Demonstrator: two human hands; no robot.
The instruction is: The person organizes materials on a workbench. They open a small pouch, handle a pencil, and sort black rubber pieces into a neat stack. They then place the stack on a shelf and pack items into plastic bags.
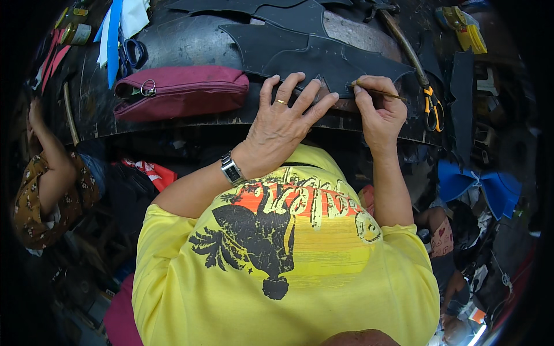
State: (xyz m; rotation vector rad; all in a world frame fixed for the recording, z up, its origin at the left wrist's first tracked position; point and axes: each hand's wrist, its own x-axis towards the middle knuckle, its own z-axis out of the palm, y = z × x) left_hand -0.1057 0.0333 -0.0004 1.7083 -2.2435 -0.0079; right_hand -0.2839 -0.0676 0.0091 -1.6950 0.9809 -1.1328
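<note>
Thin black sheet pieces (306, 55), like leather or fabric, lie overlapping on the dark worktable. My left hand (283, 118), with a ring and a wristwatch, is spread over the near edge of these pieces, fingertips resting on or just beside them. To its right, my right hand (381, 109) pinches a thin brown stick-like tool (381, 93). The tool's left end is at the near edge of the black material; its exact tip is too small to make out. A small pointed gap in the material shows between my hands.
A maroon zip pouch (184, 92) lies left of my hands. On the right are a wooden-handled hammer (404, 43), orange-and-black-handled scissors (431, 109) and a yellow container (470, 34). Blue strips (115, 43) and a jar (76, 34) sit far left. A co-worker's arm (52, 150) shows at left.
</note>
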